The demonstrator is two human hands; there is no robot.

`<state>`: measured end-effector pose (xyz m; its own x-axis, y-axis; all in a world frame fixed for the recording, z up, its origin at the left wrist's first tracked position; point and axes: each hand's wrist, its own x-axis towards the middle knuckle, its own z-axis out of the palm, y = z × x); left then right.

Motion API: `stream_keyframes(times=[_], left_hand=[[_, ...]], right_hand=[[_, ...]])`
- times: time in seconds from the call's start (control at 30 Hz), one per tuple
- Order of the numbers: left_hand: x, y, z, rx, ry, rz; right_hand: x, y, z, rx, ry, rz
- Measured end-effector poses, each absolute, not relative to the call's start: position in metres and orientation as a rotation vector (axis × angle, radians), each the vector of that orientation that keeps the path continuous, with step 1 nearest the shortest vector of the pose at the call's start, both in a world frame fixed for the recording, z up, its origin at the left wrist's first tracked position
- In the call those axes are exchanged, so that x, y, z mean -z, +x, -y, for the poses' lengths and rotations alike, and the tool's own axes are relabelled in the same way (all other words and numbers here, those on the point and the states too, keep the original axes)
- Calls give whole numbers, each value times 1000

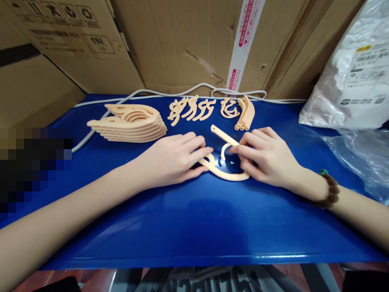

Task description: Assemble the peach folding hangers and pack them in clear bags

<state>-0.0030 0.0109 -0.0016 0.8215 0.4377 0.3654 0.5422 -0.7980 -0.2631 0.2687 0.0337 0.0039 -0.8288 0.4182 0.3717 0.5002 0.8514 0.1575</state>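
Note:
My left hand [176, 158] is closed, its fingertips pinching the left end of a cream curved plastic piece [229, 176] low over the blue tabletop. A small curl rises beside those fingertips. On the other side, my right hand [267, 156] is closed on the cream parts, with its fingers at the right end of the curve. From under its fingertips a straight cream arm [223, 133] with a hole at its tip points to the upper left. A small cream hook [224, 151] curves down beside it. My right fingers hide how these parts meet.
On the blue table [182, 227], a stack of cream curved pieces [133, 125] lies at left. Behind my hands are small cream hooks [205, 110] and a bundle of cream arms [245, 113]. A white cable [170, 94] runs before cardboard boxes [188, 48]; a plastic bag [343, 81] stands right.

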Motion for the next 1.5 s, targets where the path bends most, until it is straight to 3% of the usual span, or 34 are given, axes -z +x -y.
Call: stream_keyframes(times=[0.37, 0.97, 1.5], left_hand=[[4, -2, -8, 450, -2629, 826], [6, 11, 12, 678, -2831, 1477], [13, -5, -14, 614, -2816, 1094]], right_hand=[[-2, 262, -23, 275, -546, 2752], [-1, 254, -14, 241, -346, 2825], [1, 255, -16, 423, -524, 2729]])
